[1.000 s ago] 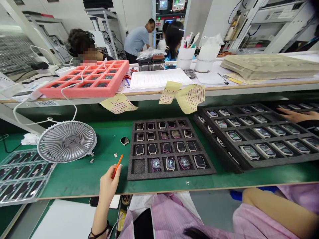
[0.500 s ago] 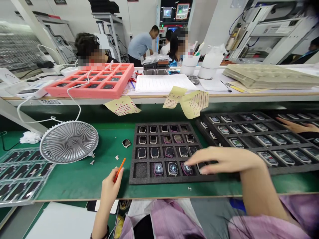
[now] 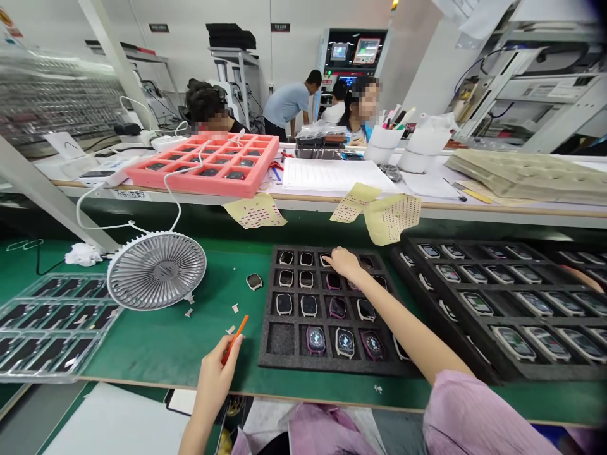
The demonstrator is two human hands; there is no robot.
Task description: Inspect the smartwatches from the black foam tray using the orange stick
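Note:
My left hand (image 3: 219,366) is closed around a thin orange stick-like tool (image 3: 241,325), its tip pointing up and right over the green bench. A black foam tray (image 3: 284,361) of strapless smartwatches lies in front of me. My right hand (image 3: 344,263) reaches over it to the top row, fingers closed at a smartwatch (image 3: 325,260) still in its cell. The bottom-row smartwatches, among them a purple one (image 3: 315,340) and a light one (image 3: 344,342), have lit screens. One smartwatch (image 3: 254,281) lies loose left of the tray.
A fan (image 3: 159,268) stands left, beside clear plastic trays (image 3: 52,328) of dark parts. White scraps (image 3: 236,308) lie on the bench. More foam trays of watches (image 3: 497,291) are stacked at right, with another person's hand at their edge. A pink tray (image 3: 203,165) sits on the shelf.
My right hand has moved from the bottom row up to the top row of the tray. My left hand keeps hold of the orange tool. The view has shifted.

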